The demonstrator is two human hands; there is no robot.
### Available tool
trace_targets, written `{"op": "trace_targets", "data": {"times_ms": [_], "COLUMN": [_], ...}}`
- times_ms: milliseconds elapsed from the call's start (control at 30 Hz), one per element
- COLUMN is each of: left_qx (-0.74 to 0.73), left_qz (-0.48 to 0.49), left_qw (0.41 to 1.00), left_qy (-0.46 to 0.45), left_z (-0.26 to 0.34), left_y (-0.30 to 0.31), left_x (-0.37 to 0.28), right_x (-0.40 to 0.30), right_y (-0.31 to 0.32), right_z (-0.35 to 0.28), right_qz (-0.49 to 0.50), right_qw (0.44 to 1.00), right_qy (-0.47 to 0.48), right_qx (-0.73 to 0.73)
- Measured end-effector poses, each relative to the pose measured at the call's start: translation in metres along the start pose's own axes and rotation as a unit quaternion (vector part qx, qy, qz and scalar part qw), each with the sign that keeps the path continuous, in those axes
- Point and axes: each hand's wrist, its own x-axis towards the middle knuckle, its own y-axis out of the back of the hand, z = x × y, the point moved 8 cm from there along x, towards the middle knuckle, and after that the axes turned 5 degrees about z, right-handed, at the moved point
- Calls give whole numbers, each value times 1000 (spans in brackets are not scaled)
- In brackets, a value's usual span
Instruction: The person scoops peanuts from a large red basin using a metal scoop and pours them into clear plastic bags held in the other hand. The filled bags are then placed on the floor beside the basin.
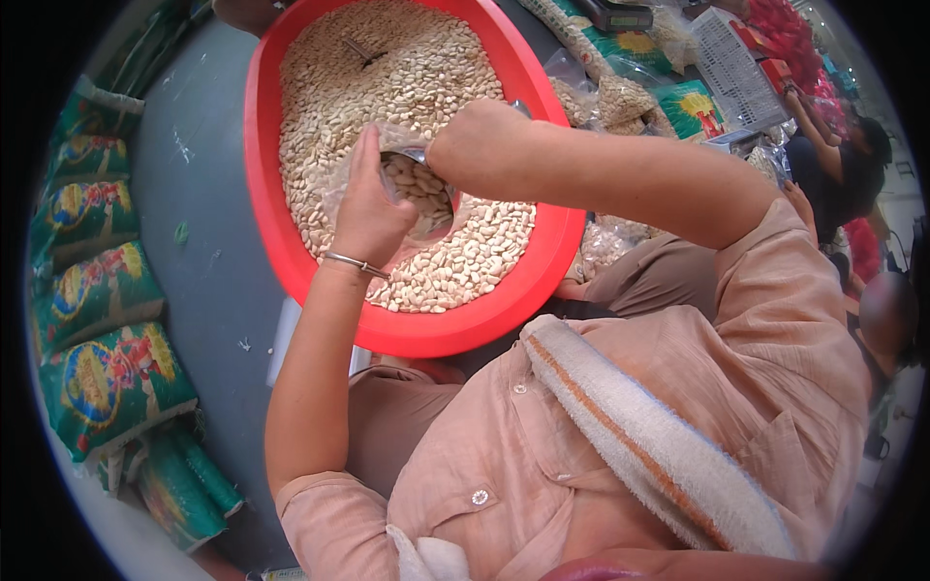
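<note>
A large red plastic tub (465, 334) full of pale flat beans (407, 69) stands before me. My left hand (374, 210), with a metal bangle at the wrist, holds the side of a clear plastic bag (334, 190) over the beans. My right hand (476, 149) is closed at the bag's mouth, on a metal scoop (414, 154) whose rim shows beside the fingers; most of the scoop is hidden by the hand. Beans (421, 192) lie inside the opening between my hands. A dark metal handle (360, 51) sticks out of the beans at the tub's far side.
Green printed sacks (120, 385) line the floor at left. To the right of the tub are clear bags of beans (623, 102), a digital scale (617, 16) and a white plastic crate (737, 69). Another person (835, 171) sits at the far right.
</note>
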Motion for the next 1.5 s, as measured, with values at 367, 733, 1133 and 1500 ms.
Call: {"op": "trace_targets", "data": {"times_ms": [367, 733, 1133, 1500], "left_qx": [55, -10, -15, -29], "left_qz": [-30, -54, -99, -85], "left_qw": [994, 995, 990, 992], "left_qy": [85, 84, 98, 90], "left_z": [-90, -72, -86, -86], "left_y": [22, 24, -12, -13], "left_x": [-53, -57, -47, -56], "right_x": [-5, 67, -50, -62], "right_y": [-210, -314, -197, -107], "right_z": [141, 33, 121, 70], "right_qz": [-95, -28, 69, -46], "right_qw": [975, 838, 860, 891], "right_qy": [-175, -324, -291, -148], "right_qx": [102, 438, 413, 426]}}
